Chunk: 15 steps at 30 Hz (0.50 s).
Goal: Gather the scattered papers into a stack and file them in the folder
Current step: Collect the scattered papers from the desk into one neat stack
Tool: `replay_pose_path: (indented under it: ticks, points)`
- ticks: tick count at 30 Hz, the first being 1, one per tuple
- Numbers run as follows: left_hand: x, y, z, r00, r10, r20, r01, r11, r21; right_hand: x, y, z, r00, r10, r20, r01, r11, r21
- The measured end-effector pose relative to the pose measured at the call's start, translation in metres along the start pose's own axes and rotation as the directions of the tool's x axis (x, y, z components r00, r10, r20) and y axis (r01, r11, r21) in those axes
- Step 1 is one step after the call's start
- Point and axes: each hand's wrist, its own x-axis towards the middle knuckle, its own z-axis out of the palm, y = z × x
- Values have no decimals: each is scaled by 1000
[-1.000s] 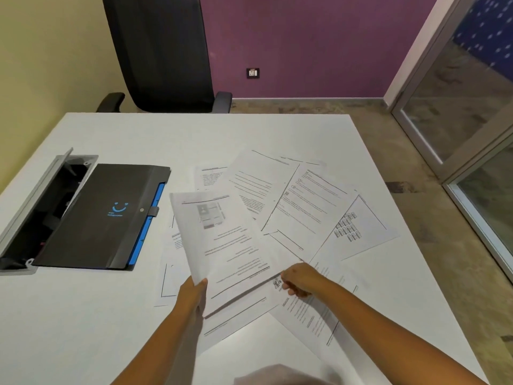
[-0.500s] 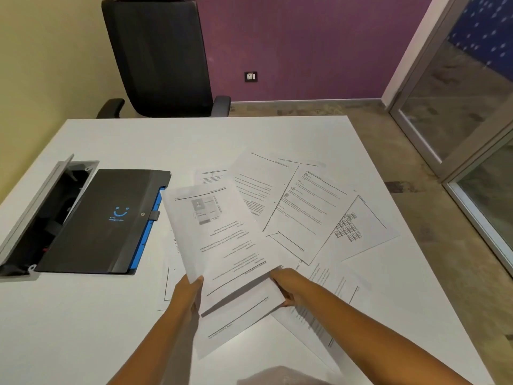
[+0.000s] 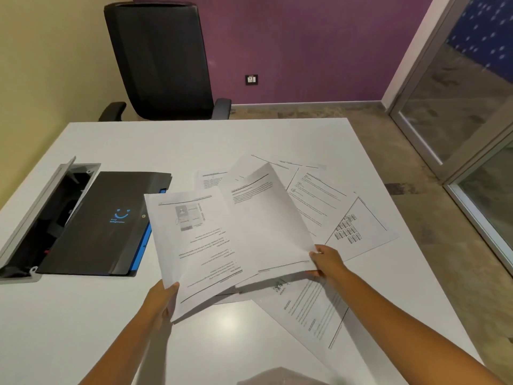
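Note:
My left hand (image 3: 162, 300) grips the near left corner of a printed sheet (image 3: 194, 240) held above the white table (image 3: 83, 315). My right hand (image 3: 327, 262) pinches the near right corner of a second sheet (image 3: 266, 218), lifted and bowed upward beside the first. Several more printed papers lie scattered flat: one (image 3: 313, 312) under my right forearm, one with a grid of small boxes (image 3: 358, 229) at the right, others (image 3: 316, 195) behind the lifted sheets. A black folder (image 3: 105, 218) with a blue smiley mark and blue edge lies closed at the left.
An open cable box (image 3: 41, 215) with a raised grey lid is sunk into the table, left of the folder. A black office chair (image 3: 163, 59) stands at the table's far side. A glass door (image 3: 458, 101) is at the right. Something pale and blurred (image 3: 280, 377) shows at the bottom edge.
My right hand has lifted a second sheet off the table and raised it beside the sheet in my left hand. The left-hand sheet has risen slightly and shifted left over the folder's edge.

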Motion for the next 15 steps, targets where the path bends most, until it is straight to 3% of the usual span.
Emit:
replay_pose_path:
  ticks: [4, 7, 12, 15]
  points:
    - [5, 0, -6, 998, -54, -12, 55, 998, 35, 7, 6, -19, 996, 66, -64, -47, 966, 255]
    - [8, 3, -8, 997, -71, -17, 72, 994, 87, 6, 6, -25, 992, 115, -45, -81, 880, 468]
    - [13, 9, -14, 992, -97, -83, 113, 971, 212, 6, 7, -22, 988, 149, -43, -97, 807, 582]
    - [10, 10, -13, 979, 43, -202, 41, 919, 392, 4, 6, -15, 989, 147, -12, -112, 801, 587]
